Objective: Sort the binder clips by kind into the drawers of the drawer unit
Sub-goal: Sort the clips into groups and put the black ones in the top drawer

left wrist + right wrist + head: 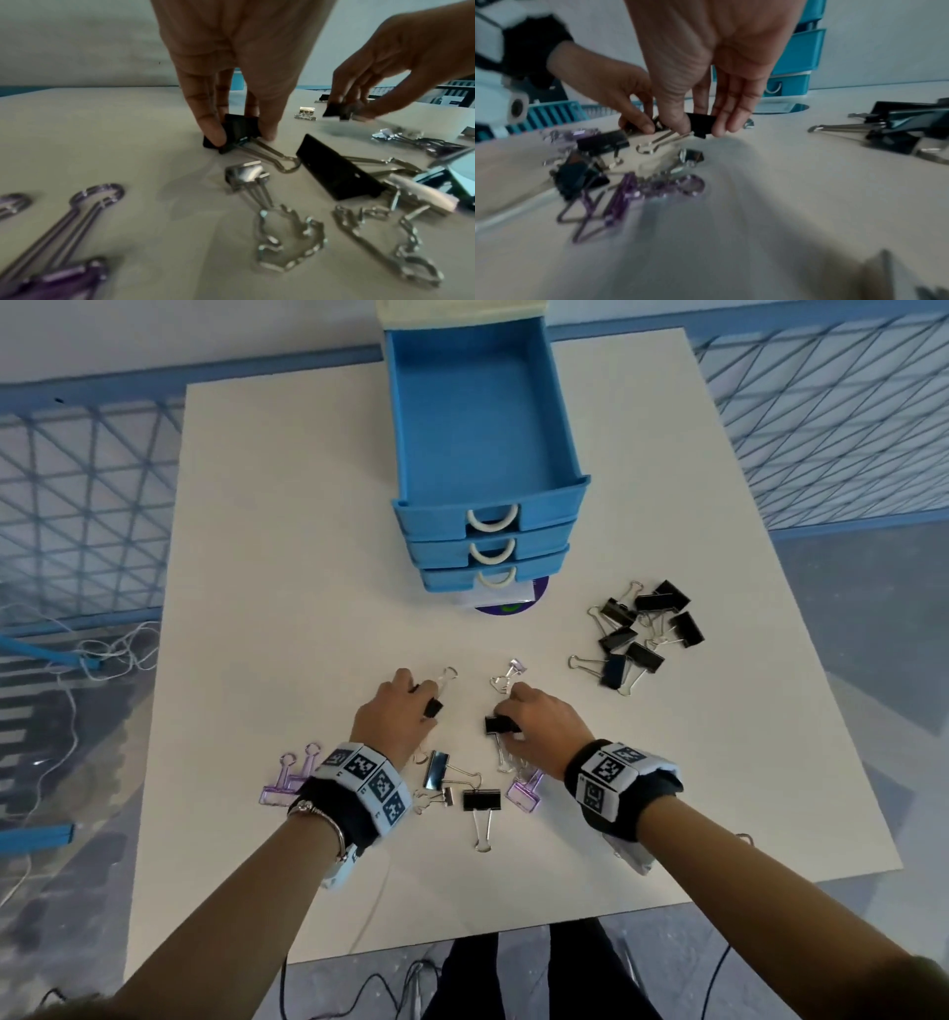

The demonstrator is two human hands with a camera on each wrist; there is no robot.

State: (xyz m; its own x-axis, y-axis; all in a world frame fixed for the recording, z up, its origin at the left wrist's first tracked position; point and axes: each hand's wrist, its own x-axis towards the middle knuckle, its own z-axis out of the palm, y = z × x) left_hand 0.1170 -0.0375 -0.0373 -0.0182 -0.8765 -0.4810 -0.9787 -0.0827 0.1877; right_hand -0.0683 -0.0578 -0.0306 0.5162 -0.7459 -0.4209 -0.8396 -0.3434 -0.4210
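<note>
Place: a recording rig in a lab, I think.
Signs: marker-printed bands (367, 783) on my wrists, blue mesh fencing (821, 418) around my white table (287, 557), loose cables (102, 649) on the floor.

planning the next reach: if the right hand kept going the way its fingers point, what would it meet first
Probably the purple clip just past the fingers of the right hand, which pinches a black clip; depth is unclear.

I am looking at a blue drawer unit (490, 428) with cream loop handles (492, 522), standing on an off-white table (287, 557). Black binder clips (639, 636) with silver wire arms are lying beside translucent purple clips (287, 780) (lilac, really). My wristbands (367, 780) are showing black-and-white square codes.
</note>
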